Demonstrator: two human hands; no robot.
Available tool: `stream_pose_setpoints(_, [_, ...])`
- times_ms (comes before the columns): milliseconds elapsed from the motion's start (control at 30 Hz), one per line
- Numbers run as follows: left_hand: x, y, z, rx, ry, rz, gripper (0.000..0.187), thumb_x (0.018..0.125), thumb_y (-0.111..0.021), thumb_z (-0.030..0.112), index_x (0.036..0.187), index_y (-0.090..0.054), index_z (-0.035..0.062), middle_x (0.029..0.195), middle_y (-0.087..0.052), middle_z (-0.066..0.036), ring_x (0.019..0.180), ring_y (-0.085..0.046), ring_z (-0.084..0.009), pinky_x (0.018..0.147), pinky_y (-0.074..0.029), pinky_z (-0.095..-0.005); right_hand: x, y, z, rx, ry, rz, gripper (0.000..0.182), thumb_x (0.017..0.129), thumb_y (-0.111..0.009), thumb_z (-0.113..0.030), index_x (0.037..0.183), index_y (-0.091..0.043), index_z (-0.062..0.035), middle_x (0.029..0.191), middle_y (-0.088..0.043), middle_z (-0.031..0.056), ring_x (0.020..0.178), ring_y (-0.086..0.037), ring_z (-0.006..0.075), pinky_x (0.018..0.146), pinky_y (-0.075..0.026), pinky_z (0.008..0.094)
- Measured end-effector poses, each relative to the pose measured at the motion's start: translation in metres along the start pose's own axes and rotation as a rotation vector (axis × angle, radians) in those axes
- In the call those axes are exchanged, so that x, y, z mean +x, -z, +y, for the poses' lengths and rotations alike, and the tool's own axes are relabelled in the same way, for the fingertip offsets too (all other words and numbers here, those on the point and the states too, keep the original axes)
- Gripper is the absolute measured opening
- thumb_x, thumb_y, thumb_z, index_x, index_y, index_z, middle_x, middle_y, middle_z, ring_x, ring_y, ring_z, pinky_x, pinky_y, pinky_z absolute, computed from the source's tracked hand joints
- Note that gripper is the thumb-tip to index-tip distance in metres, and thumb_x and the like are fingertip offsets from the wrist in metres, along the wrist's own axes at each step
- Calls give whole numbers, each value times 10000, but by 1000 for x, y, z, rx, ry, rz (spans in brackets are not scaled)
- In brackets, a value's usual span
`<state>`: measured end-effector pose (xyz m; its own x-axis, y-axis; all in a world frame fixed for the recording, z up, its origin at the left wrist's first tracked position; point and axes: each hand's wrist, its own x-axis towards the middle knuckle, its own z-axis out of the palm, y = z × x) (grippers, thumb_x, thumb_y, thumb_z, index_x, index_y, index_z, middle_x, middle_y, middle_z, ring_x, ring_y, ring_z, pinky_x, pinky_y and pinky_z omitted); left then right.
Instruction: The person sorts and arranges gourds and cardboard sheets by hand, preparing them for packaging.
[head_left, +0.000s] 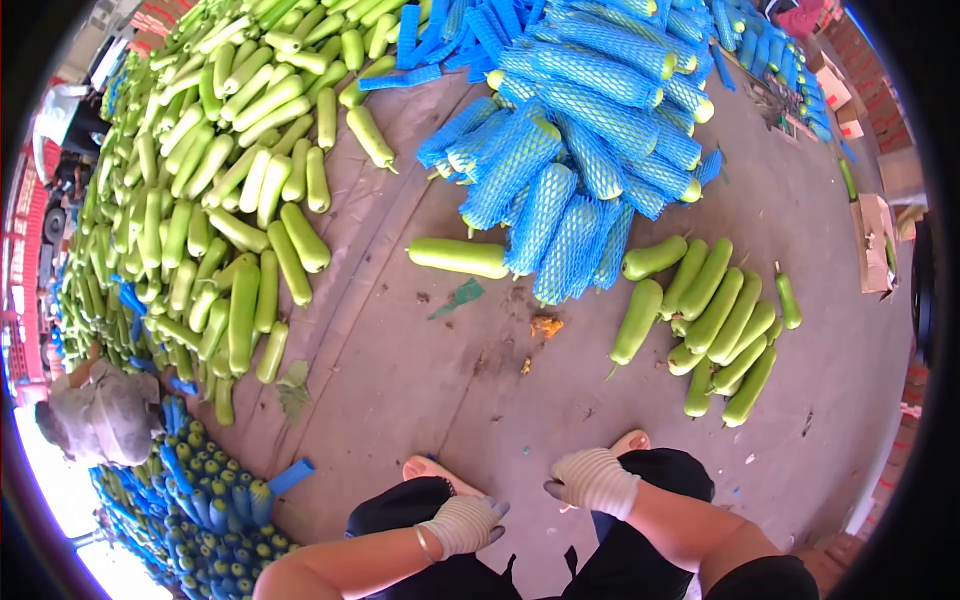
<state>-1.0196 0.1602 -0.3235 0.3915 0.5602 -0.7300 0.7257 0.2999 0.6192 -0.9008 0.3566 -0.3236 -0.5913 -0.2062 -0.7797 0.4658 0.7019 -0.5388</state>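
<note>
Here I'm standing on the floor [420,370] with both gloved hands empty, left hand [462,524] and right hand [594,481] hanging loosely open above my knees. Nearest are bare gourds [715,325] lying ahead-right, beside the netted pile [580,120], seemingly sorted apart for sleeving.

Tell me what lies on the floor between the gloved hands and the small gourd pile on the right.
In the head view, only bare floor with small scraps separates the hands from the gourd pile.
</note>
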Motion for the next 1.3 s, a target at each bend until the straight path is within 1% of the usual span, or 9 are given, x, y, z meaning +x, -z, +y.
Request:
stream_pose_setpoints(233, [-61, -34, 37, -126, 90, 590, 345, 798, -564, 244, 1091, -550, 64, 990, -600, -147, 954, -571, -311, 813, -455, -423, -42, -131, -51, -11, -20, 306, 289, 824, -536, -315, 937, -650, -75, 1132, -556, 161, 1033, -549, 295, 821, -465, 416])
stream_pose_setpoints(400, [-194, -50, 97, -252, 395, 1081, 292, 790, -590, 285, 1048, -629, 155, 1008, -624, -120, 1084, -500, -321, 986, -314, -472, -157, -68, -104, -98, -7, 156, 443, 816, -540, -438, 1022, -656, -63, 1140, -575, 137, 1127, -505, 273, 962, -385, 375])
stream_pose_setpoints(467, [-269, -46, 115, -579, 657, 842, 283, 814, -574, 293, 1058, -632, 161, 948, -655, -127, 965, -587, -318, 1015, -298, -480, -194, -16, -121, 100, -168, 44, 499, 803, -538, -486, 989, -665, -40, 1062, -619, 162, 1052, -552, 315, 916, -411, 391])
stream_pose_setpoints(533, [-311, -93, 108, -594, 774, 1116, 298, 815, -581, 293, 1075, -630, 156, 880, -666, -130, 831, -634, -314, 1015, -327, -454, -233, 54, -159, 184, -538, -38, 478, 787, -555, -472, 915, -675, -28, 963, -648, 183, 927, -599, 353, 845, -443, 415])
stream_pose_setpoints(733, [-438, -186, 119, -972, 1262, 1338, 415, 775, -591, 194, 1188, -578, 171, 844, -648, -181, 764, -618, -352, 699, -496, -415, -264, 146, -179, 42, -371, 292, 313, 771, -637, -339, 804, -692, -33, 664, -644, 115, 609, -613, 206, 632, -484, 323])
stream_pose_setpoints(867, [-444, -215, 204, -1220, 1599, 725, 881, 738, -669, 276, 1448, -151, 226, 1474, -158, -195, 1333, -220, -383, 1032, -313, -460, -254, 165, -194, 62, -172, 191, 578, 765, -677, -303, 1257, -515, -45, 841, -651, 149, 697, -604, 222, 658, -484, 333])
stream_pose_setpoints(933, [-418, -239, 253, -1565, 1545, 638, 1001, 691, -734, 352, 1456, -105, 209, 1501, 56, -167, 1369, -57, -401, 1066, -273, -464, -236, 166, -182, -53, -275, 55, 760, 752, -696, -338, 1372, -358, -60, 979, -630, 206, 834, -611, 257, 729, -482, 347])
stream_pose_setpoints(1033, [-337, -280, 322, -2005, 1506, 780, 1009, 691, -752, 347, 1448, -111, 159, 1477, -87, -204, 1302, -314, -353, 1032, -352, -420, -206, 176, -142, -35, -176, -69, 747, 802, -663, -203, 1411, -256, -61, 1234, -519, 176, 999, -580, 232, 724, -514, 360])
stream_pose_setpoints(1300, [-187, -223, 513, -2071, 1703, 1129, 491, 780, -626, 322, 1229, -518, 157, 1202, -559, -123, 1103, -538, -284, 936, -435, -370, -198, 215, -139, -697, 127, -104, 386, 763, -653, -401, 780, -683, -16, 687, -649, 116, 636, -604, 213, 622, -460, 339])
